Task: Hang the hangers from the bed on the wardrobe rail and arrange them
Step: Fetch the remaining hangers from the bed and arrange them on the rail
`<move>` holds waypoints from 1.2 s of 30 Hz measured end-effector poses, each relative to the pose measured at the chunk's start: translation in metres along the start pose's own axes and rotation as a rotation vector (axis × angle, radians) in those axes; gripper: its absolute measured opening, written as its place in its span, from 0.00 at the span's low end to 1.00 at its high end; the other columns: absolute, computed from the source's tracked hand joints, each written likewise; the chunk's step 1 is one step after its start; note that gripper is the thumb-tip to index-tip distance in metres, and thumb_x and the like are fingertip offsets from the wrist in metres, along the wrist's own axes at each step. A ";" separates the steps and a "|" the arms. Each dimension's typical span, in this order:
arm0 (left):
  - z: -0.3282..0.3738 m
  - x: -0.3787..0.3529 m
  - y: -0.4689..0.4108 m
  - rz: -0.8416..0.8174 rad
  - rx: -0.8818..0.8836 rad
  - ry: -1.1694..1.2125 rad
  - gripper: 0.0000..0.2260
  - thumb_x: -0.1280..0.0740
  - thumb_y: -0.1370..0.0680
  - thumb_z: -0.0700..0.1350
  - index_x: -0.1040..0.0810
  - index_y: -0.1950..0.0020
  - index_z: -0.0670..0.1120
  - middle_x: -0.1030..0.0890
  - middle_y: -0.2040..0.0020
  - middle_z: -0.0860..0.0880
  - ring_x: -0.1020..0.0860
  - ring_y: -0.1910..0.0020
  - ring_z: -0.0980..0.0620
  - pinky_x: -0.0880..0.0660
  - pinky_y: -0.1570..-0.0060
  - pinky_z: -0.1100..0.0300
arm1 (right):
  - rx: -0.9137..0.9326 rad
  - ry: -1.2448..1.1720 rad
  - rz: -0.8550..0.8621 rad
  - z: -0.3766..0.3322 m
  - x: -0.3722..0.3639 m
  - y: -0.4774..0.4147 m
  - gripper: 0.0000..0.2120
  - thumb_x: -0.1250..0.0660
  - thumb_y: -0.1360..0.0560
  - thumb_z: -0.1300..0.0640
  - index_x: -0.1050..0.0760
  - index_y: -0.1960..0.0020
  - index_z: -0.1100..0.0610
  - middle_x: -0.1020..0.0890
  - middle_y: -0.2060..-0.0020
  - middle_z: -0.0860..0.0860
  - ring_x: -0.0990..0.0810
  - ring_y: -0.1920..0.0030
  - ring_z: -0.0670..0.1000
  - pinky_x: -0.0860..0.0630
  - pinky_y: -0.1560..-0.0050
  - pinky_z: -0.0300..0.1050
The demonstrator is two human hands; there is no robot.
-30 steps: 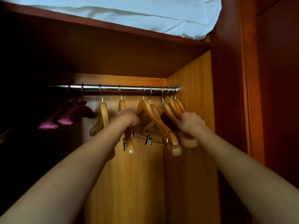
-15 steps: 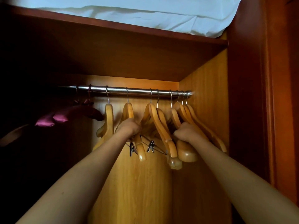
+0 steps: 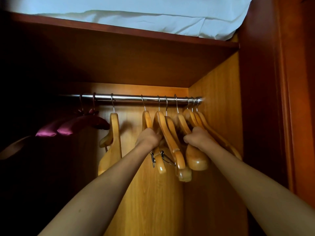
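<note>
Wardrobe interior, light wood side wall on the right, dark red-brown frame outside it. Dark shelf runs across the top with white bedding lying on it. The left part of the wardrobe is in deep shadow and unreadable.

Chrome rail sits under the shelf and ends at the side wall. All the hangers in view are already hooked on it.
- Two purple padded hangers at the left end, side by side.
- One broad wooden hanger hangs alone, apart from both neighbours.
- Middle cluster of wooden hangers is bunched close, with their arms overlapping.
- Three thin wooden hangers are packed at the far right, hooks almost touching and right by the side wall.

Both bare forearms reach up from the bottom of the frame. Left grip is closed, fingers curled round the arm of the clip hanger at the left edge of the middle cluster. Right grip is closed too, wrapped round the arm of a broad-ended hanger, between the middle cluster and the right-end three. The two grips are near each other at about the same height.

Metal clips hang just below the left grip, on a wire bar.
</note>
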State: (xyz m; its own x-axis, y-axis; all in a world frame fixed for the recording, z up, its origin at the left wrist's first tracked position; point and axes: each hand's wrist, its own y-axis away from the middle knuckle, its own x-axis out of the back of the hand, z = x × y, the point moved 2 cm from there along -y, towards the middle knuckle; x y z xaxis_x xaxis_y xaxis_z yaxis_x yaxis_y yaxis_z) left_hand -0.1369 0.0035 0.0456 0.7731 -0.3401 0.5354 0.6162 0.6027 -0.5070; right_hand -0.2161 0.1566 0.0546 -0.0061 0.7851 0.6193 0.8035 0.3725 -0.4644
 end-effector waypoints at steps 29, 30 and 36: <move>0.010 0.004 0.048 -0.194 0.055 0.089 0.16 0.43 0.19 0.54 0.30 0.40 0.43 0.22 0.45 0.38 0.18 0.52 0.37 0.19 0.54 0.48 | -0.082 0.131 0.002 0.040 -0.008 0.085 0.09 0.34 0.29 0.54 0.24 0.52 0.57 0.21 0.51 0.58 0.23 0.45 0.60 0.30 0.54 0.44; 0.010 0.005 0.049 -0.195 0.056 0.087 0.17 0.43 0.19 0.54 0.29 0.40 0.42 0.22 0.44 0.38 0.19 0.52 0.38 0.19 0.54 0.49 | -0.102 0.131 -0.017 0.043 -0.012 0.088 0.11 0.34 0.29 0.54 0.24 0.50 0.58 0.22 0.49 0.58 0.23 0.44 0.60 0.29 0.53 0.45; 0.004 0.005 0.055 -0.229 0.112 0.060 0.22 0.48 0.18 0.54 0.29 0.36 0.39 0.23 0.42 0.38 0.21 0.55 0.41 0.22 0.60 0.53 | -0.216 0.169 -0.094 0.067 -0.036 0.110 0.09 0.37 0.26 0.54 0.27 0.48 0.57 0.22 0.46 0.56 0.23 0.44 0.58 0.25 0.48 0.49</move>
State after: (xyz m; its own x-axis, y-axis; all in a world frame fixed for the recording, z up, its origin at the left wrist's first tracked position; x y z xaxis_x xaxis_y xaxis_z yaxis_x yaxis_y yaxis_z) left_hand -0.1001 0.0373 0.0229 0.6249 -0.5170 0.5850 0.7583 0.5803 -0.2971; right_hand -0.1674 0.2024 -0.0610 -0.0016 0.6522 0.7580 0.9125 0.3110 -0.2656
